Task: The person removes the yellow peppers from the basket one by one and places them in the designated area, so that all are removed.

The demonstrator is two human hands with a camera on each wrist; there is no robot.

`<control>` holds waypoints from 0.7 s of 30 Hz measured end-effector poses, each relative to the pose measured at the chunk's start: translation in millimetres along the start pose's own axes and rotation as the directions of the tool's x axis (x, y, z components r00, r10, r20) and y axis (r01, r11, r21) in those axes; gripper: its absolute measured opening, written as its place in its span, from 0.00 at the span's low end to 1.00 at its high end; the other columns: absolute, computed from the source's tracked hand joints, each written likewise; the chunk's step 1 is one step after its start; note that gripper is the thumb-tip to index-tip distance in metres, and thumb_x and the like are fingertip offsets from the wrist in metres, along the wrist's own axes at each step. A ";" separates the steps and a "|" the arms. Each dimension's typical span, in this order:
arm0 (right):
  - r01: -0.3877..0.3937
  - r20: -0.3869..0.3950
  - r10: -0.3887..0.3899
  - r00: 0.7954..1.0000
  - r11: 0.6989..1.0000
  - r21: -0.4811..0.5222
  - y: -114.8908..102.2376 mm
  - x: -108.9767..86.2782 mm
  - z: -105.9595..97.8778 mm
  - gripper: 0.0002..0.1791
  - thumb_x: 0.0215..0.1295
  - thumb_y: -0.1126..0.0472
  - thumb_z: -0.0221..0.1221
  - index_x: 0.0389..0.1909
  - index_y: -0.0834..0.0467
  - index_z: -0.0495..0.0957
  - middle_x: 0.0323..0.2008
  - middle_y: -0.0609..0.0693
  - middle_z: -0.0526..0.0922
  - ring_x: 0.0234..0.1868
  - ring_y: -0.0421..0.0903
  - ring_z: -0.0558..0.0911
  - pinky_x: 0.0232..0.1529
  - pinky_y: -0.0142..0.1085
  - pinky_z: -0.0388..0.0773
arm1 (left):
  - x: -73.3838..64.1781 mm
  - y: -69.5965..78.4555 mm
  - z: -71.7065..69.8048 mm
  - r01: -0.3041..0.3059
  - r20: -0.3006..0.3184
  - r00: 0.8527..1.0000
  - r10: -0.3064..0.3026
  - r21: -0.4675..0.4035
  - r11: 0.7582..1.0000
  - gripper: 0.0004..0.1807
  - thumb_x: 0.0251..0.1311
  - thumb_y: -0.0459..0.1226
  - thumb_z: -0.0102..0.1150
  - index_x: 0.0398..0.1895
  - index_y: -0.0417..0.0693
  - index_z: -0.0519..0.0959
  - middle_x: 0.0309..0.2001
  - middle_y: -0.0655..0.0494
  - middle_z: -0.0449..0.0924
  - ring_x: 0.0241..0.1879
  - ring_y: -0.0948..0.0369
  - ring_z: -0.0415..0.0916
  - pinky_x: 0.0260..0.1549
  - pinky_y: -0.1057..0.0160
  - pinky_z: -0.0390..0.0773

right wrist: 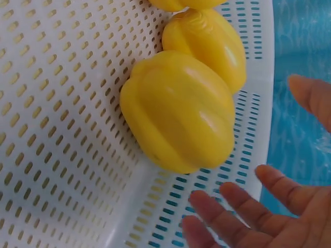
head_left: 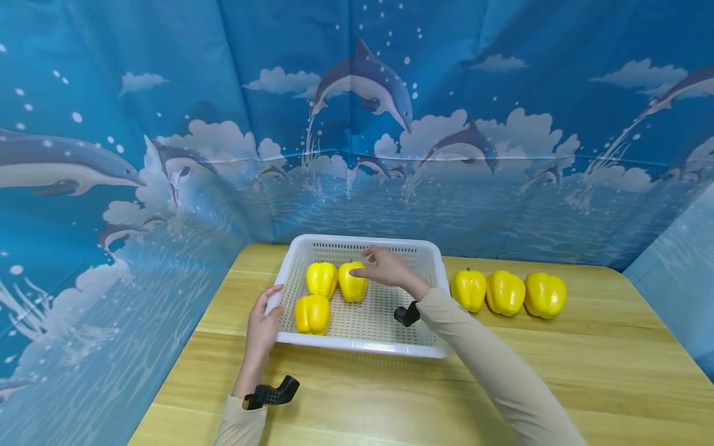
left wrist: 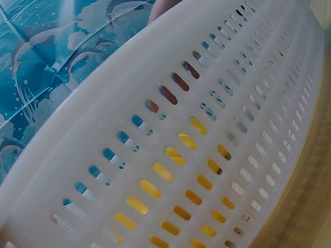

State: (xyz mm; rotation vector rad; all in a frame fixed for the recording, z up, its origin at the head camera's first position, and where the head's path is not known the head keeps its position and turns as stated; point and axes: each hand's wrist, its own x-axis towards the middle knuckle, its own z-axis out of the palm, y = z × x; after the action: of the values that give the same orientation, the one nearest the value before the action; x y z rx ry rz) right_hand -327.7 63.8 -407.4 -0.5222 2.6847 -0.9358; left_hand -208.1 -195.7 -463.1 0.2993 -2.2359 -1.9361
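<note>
A white perforated plastic basket (head_left: 362, 344) stands on the table with three yellow bell peppers in its left part: one pepper (head_left: 321, 279) at the back left, one pepper (head_left: 312, 314) at the front left, and another pepper (head_left: 352, 286) beside the back one. At the left rim, my left hand (head_left: 262, 325) holds the basket; the left wrist view shows mostly the slotted wall (left wrist: 170, 139). My right hand (head_left: 390, 267) hovers over the basket, fingers spread and holding nothing. In the right wrist view, its fingertips (right wrist: 204, 201) are apart from the nearest pepper (right wrist: 178, 111).
To the right of the basket, three more yellow bell peppers stand in a row: a left one (head_left: 468, 289), a middle one (head_left: 505, 292) and a right one (head_left: 545, 295). A blue dolphin-print curtain (head_left: 357, 186) hangs behind the wooden table (head_left: 357, 396).
</note>
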 end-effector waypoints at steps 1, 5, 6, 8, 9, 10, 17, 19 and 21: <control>-0.024 0.021 0.024 1.000 1.000 -0.004 -0.6 2.4 2.7 0.41 0.56 0.38 0.61 0.64 0.60 0.66 0.57 0.58 0.73 0.54 0.54 0.74 0.48 0.48 0.73 | 0.0 0.0 -0.2 0.000 -0.002 1.000 0.000 0.002 1.000 0.23 0.66 0.29 0.43 0.63 0.52 0.69 0.67 0.45 0.61 0.61 0.46 0.64 0.57 0.44 0.64; -0.097 0.081 0.095 0.992 0.995 0.013 -3.3 8.1 12.4 0.48 0.55 0.37 0.62 0.68 0.62 0.59 0.63 0.61 0.67 0.60 0.57 0.69 0.55 0.50 0.69 | -0.2 -1.0 -1.1 -0.003 -0.008 1.000 0.003 0.004 1.000 0.23 0.66 0.29 0.43 0.63 0.51 0.69 0.67 0.45 0.62 0.60 0.46 0.65 0.56 0.44 0.65; -0.108 0.088 0.106 0.990 0.994 0.022 -3.8 8.8 14.7 0.49 0.55 0.37 0.63 0.69 0.63 0.57 0.64 0.61 0.65 0.61 0.58 0.67 0.56 0.51 0.67 | -0.3 -1.1 -1.0 -0.004 -0.009 1.000 0.004 0.004 1.000 0.23 0.66 0.28 0.43 0.63 0.51 0.69 0.67 0.45 0.62 0.60 0.46 0.65 0.56 0.44 0.65; -0.123 0.080 0.121 0.989 0.992 0.027 -3.4 10.6 19.4 0.51 0.54 0.38 0.63 0.69 0.64 0.56 0.64 0.62 0.64 0.62 0.58 0.66 0.58 0.51 0.66 | -0.3 -1.3 -0.6 -0.006 -0.010 1.000 0.007 0.006 1.000 0.23 0.66 0.28 0.43 0.63 0.51 0.69 0.66 0.44 0.62 0.60 0.46 0.65 0.55 0.44 0.66; -0.130 0.073 0.128 0.989 0.991 0.022 -2.8 11.1 21.9 0.51 0.54 0.38 0.63 0.69 0.65 0.56 0.64 0.63 0.65 0.61 0.59 0.67 0.57 0.51 0.66 | -0.3 -1.5 -0.3 -0.008 -0.009 1.000 0.008 0.006 1.000 0.23 0.66 0.28 0.43 0.63 0.51 0.69 0.66 0.44 0.62 0.60 0.46 0.65 0.55 0.44 0.66; -0.136 0.067 0.134 0.989 0.991 0.019 -2.1 11.9 24.6 0.51 0.53 0.38 0.64 0.69 0.65 0.56 0.62 0.63 0.66 0.60 0.58 0.68 0.57 0.50 0.67 | -0.4 -1.4 0.1 -0.007 -0.009 1.000 0.007 0.009 1.000 0.23 0.66 0.28 0.43 0.63 0.51 0.69 0.66 0.44 0.62 0.60 0.46 0.66 0.55 0.44 0.66; -0.171 0.011 0.171 0.985 0.985 0.000 0.2 14.8 39.1 0.55 0.51 0.38 0.65 0.69 0.67 0.52 0.57 0.64 0.70 0.56 0.58 0.72 0.54 0.48 0.70 | -0.2 -1.1 1.7 -0.002 -0.018 1.000 0.002 0.014 1.000 0.23 0.66 0.29 0.43 0.63 0.51 0.69 0.67 0.45 0.62 0.60 0.46 0.66 0.56 0.45 0.66; -0.191 0.004 0.191 0.982 0.982 -0.009 -0.5 15.4 41.5 0.58 0.50 0.36 0.65 0.70 0.67 0.49 0.58 0.65 0.70 0.56 0.58 0.72 0.54 0.49 0.70 | 0.0 -0.8 1.6 0.000 -0.021 1.000 0.001 0.014 1.000 0.22 0.66 0.29 0.43 0.63 0.51 0.69 0.67 0.45 0.62 0.60 0.46 0.65 0.56 0.45 0.65; -0.210 0.002 0.210 0.978 0.978 -0.009 -1.3 16.0 43.4 0.59 0.50 0.35 0.64 0.71 0.67 0.47 0.59 0.65 0.69 0.57 0.59 0.72 0.54 0.49 0.70 | 0.0 -0.4 1.2 -0.001 -0.021 1.000 0.001 0.012 1.000 0.22 0.66 0.29 0.43 0.63 0.51 0.69 0.67 0.45 0.62 0.60 0.46 0.65 0.56 0.45 0.65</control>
State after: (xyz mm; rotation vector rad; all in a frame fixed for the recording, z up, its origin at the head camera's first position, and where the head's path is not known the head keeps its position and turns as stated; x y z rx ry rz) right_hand -326.8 32.5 -441.5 -0.2346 2.6771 -0.8631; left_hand -208.4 -194.6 -463.7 0.3189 -2.2342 -1.9110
